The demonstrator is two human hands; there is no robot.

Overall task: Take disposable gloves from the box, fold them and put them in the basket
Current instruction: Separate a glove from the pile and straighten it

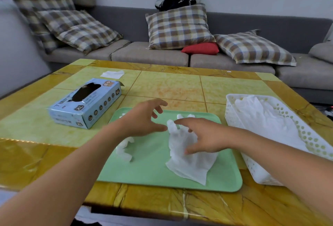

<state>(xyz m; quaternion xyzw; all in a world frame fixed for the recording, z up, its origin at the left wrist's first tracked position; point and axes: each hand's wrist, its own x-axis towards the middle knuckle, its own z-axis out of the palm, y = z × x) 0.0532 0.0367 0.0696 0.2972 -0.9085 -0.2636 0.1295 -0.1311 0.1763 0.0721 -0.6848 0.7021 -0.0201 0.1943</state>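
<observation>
Both hands spread over tray [147, 177] — glove [187, 161] central, basket [234, 117] at right edge

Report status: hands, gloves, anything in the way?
Both hands open, left hand, right hand over flat glove on tray. Crumpled glove beside. Basket path clear.

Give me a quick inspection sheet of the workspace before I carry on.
Surface: yellow tiled table, green tray on it.
Job's things: glove box left of tray; flat glove and crumpled glove on tray; basket right, holding gloves.
Clutter: white tissue behind box.
Grips: left hand and right hand open above tray.
Cables: nothing seen.
Surroundings: grey sofa, plaid cushions.
</observation>
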